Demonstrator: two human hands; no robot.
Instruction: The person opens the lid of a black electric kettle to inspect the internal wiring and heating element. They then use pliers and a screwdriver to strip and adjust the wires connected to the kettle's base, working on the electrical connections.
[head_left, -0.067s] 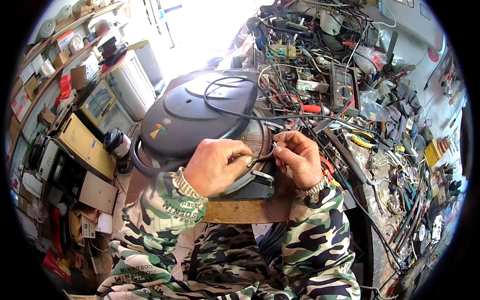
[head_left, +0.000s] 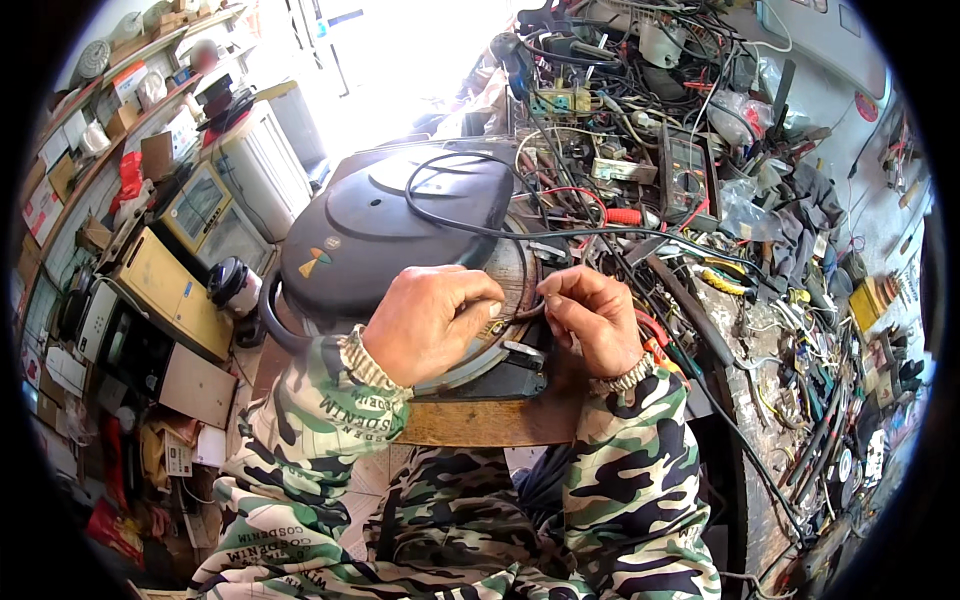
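Observation:
A dark rounded lid (head_left: 390, 220) belongs to a round electric cooking appliance on the bench in front of me, its curved handle (head_left: 272, 315) at the left. Over the appliance's near right rim, my left hand (head_left: 420, 325) is closed, thumb and forefinger pressed together; whatever lies in the pinch is too small to make out. My right hand (head_left: 597, 325) pinches close by, at the end of a short dark wire (head_left: 526, 314) that spans the gap between both hands. Below them sits a metal-and-black hinge piece (head_left: 524, 354). A black power cord (head_left: 600, 232) loops across the lid to the right.
The right bench is heaped with cables, tools and scrap parts, including a multimeter (head_left: 688, 178) and a red-handled tool (head_left: 660, 345). A wooden board edge (head_left: 480, 424) lies nearest me. At the left stand a yellowish cabinet (head_left: 172, 290) and a dark-lidded white container (head_left: 236, 286).
Both hands have shifted slightly to the left. My right fingertips have moved a little from the wire's curved, light tip seen before, and that tip no longer shows.

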